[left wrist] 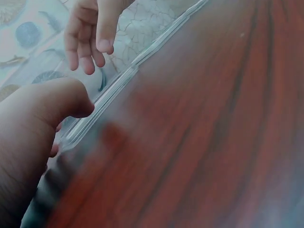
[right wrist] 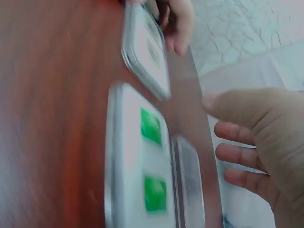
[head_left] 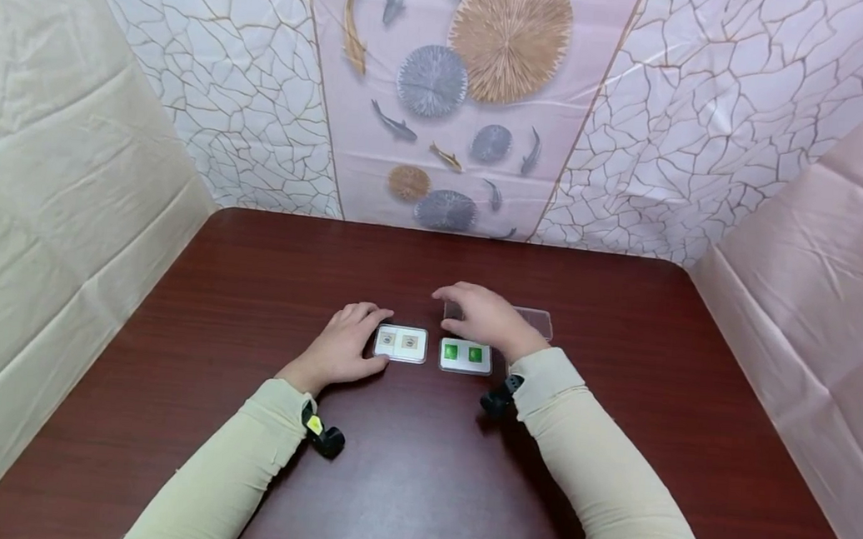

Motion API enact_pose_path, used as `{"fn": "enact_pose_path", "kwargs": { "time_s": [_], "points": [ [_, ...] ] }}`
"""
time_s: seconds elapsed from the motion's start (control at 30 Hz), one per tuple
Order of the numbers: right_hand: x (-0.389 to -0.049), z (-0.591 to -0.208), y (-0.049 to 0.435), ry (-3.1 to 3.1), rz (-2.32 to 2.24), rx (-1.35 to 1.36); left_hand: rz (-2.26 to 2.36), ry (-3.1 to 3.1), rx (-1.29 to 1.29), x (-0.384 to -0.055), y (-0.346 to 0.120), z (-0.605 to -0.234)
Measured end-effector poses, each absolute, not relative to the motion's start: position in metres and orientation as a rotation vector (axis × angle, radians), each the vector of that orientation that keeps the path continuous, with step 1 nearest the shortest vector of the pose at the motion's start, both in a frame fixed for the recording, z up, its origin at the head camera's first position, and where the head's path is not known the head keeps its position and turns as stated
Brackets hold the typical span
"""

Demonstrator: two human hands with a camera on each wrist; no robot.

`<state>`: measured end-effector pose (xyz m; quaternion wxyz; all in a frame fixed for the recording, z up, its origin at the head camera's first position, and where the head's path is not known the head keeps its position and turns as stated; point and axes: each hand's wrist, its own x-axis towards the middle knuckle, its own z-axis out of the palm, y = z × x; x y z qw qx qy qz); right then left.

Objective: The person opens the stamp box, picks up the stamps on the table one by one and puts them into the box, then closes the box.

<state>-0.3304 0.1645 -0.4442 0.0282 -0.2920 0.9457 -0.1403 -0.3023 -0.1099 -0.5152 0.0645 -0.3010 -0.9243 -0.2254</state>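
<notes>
In the head view a flat clear case (head_left: 401, 344) with two small brown-grey square pictures on white lies on the table. My left hand (head_left: 344, 343) holds its left end, thumb at the near edge and fingers at the far edge. To its right is a second flat case (head_left: 466, 356) with two green squares on white. My right hand (head_left: 484, 315) hovers above and behind this second case, fingers apart and bent, with nothing in them. In the right wrist view, the thumb and fingers of my right hand (right wrist: 256, 137) stand clear of both cases.
A clear rectangular plastic tray or lid (head_left: 536, 320) lies behind the green-square case, partly hidden by my right hand. The dark red-brown wooden table (head_left: 402, 468) meets a patterned cloth backdrop (head_left: 448, 137) at its far edge. Pale cloth hangs at both sides.
</notes>
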Motion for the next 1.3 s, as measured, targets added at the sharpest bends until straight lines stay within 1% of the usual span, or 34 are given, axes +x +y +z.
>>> {"fn": "enact_pose_path", "kwargs": {
  "time_s": [0.23, 0.47, 0.87, 1.3],
  "points": [
    [-0.344, -0.451, 0.192, 2.883, -0.378, -0.731, -0.574, -2.716, -0.966, -0.301, -0.085, -0.513],
    [-0.351, -0.46, 0.203, 2.832, -0.365, -0.676, -0.44, -2.715, -0.991, -0.296, -0.054, -0.514],
    [-0.342, -0.458, 0.21, 2.841, -0.401, -0.792, -0.319, -2.766, -0.903, -0.293, -0.029, -0.516],
    [-0.311, -0.458, 0.211, 2.807, -0.428, -0.963, -0.279, -2.77, -0.891, -0.291, -0.026, -0.511]
  ]
}}
